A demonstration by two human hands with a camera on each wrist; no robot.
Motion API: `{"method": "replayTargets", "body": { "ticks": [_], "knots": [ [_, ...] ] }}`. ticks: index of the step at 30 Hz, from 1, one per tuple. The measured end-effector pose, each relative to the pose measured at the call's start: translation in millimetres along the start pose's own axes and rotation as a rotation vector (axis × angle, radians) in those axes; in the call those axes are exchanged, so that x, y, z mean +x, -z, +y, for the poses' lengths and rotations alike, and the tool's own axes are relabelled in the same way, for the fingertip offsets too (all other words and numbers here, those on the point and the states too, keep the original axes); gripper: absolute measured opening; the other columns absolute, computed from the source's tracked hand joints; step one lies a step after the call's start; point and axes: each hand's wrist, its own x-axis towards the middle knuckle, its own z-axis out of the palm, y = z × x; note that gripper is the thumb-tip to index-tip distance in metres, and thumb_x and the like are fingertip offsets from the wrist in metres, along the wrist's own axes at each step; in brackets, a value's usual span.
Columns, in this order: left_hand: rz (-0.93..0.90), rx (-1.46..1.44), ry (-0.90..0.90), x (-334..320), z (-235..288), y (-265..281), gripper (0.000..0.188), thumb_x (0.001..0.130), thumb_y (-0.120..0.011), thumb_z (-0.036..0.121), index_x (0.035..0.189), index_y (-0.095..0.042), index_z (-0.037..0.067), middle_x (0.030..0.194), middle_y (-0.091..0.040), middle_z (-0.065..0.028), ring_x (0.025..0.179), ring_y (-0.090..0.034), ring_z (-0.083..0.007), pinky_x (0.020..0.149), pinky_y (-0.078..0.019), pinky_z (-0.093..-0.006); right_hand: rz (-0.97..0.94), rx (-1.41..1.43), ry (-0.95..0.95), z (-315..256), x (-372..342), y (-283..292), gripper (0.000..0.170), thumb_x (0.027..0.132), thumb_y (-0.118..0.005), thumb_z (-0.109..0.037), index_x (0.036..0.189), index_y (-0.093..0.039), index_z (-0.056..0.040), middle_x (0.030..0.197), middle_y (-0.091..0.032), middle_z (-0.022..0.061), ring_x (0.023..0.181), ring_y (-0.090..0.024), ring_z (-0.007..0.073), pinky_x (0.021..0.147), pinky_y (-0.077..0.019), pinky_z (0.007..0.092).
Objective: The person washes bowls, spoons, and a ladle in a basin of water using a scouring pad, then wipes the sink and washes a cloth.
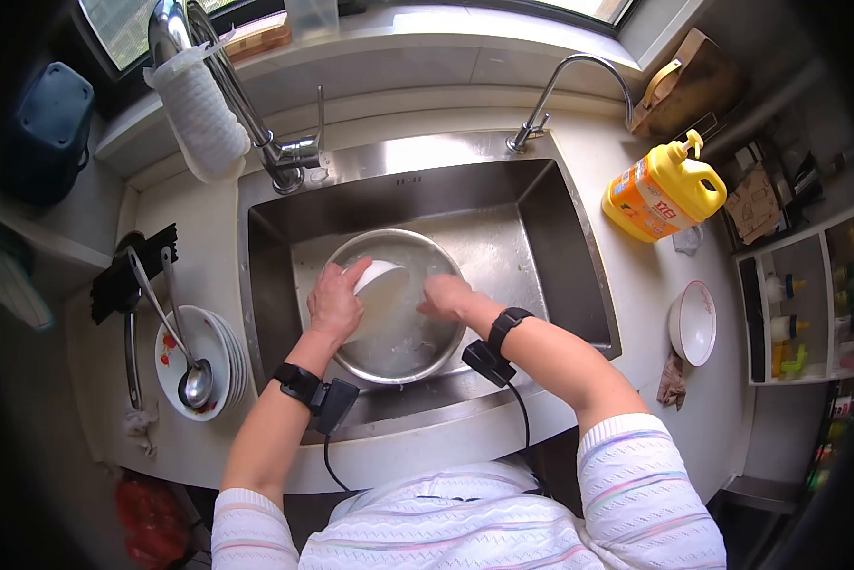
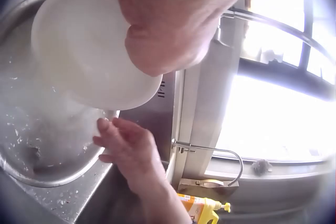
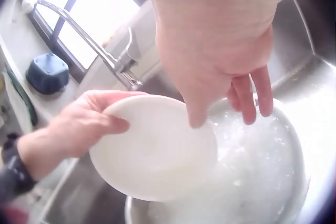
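My left hand grips a white plate by its rim, with the thumb on the face shown in the right wrist view. The plate is tilted over a round metal basin of cloudy water. Across from it, my right hand hangs over the water with nothing in its fingers. Its fingers are loosely bent and spread, and its thumb overlaps the plate's edge in the right wrist view. Bubbles and wet glints show on the water.
The basin stands in a steel sink below a wrapped faucet. Stacked plates with a ladle are on the left counter. A yellow soap bottle and a white bowl stand to the right.
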Motion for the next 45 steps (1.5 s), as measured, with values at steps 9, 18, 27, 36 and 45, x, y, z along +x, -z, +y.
{"method": "replayTargets", "body": {
  "ticks": [9,18,27,36,45],
  "knots": [
    [0.175,-0.208,-0.199,6.5,14.9,24.3,0.038,0.075,-0.051,0.0,0.109,-0.059,0.015,0.086,-0.061,-0.0083,0.078,-0.059,-0.0217,0.072,-0.0462,-0.03,0.176,0.567,-0.042,-16.9,-7.3,27.7,0.025,0.083,-0.049,-0.02,0.09,-0.059,0.002,0.072,-0.062,0.0161,0.053,-0.061,0.0237,0.055,-0.0509,0.0341],
    [0.313,-1.471,0.201,15.2,-15.4,-17.0,0.025,0.082,-0.053,0.002,0.107,-0.055,-0.002,0.098,-0.06,-0.0071,0.086,-0.058,-0.0153,0.079,-0.0446,-0.0255,0.129,1.494,-0.177,-33.9,-33.6,3.3,0.03,0.081,-0.049,-0.013,0.106,-0.049,0.0034,0.079,-0.06,0.0131,0.043,-0.056,0.0153,0.037,-0.0459,0.0243],
    [-0.127,-1.097,0.446,-6.3,10.4,-41.2,0.034,0.075,-0.065,0.02,0.1,-0.057,0.0,0.089,-0.062,-0.0105,0.07,-0.061,-0.0184,0.06,-0.0479,-0.0276,0.863,0.15,0.061,1.6,-78.2,40.9,0.016,0.079,-0.05,-0.015,0.093,-0.048,-0.0076,0.07,-0.06,0.0132,0.068,-0.06,0.0299,0.061,-0.0488,0.0378],
    [-0.301,-0.491,-0.062,-2.8,130.1,-67.1,0.023,0.072,-0.059,0.013,0.092,-0.065,0.002,0.076,-0.065,-0.01,0.069,-0.061,-0.0148,0.065,-0.0475,-0.0268,1.115,0.976,-0.19,91.8,-248.3,90.4,0.024,0.075,-0.04,-0.005,0.088,-0.052,0.0108,0.058,-0.058,0.0206,0.043,-0.06,0.0251,0.036,-0.0497,0.0307],
    [-0.859,-0.924,-0.104,-44.9,361.6,-141.7,0.044,0.084,-0.054,0.02,0.116,-0.043,-0.007,0.087,-0.056,-0.0126,0.071,-0.06,-0.0178,0.063,-0.0504,-0.0286,1.317,1.529,-0.662,248.7,-459.9,12.9,0.028,0.074,-0.046,-0.009,0.092,-0.053,0.0114,0.067,-0.06,0.0178,0.049,-0.059,0.0239,0.038,-0.0489,0.0308]
  ]
}}
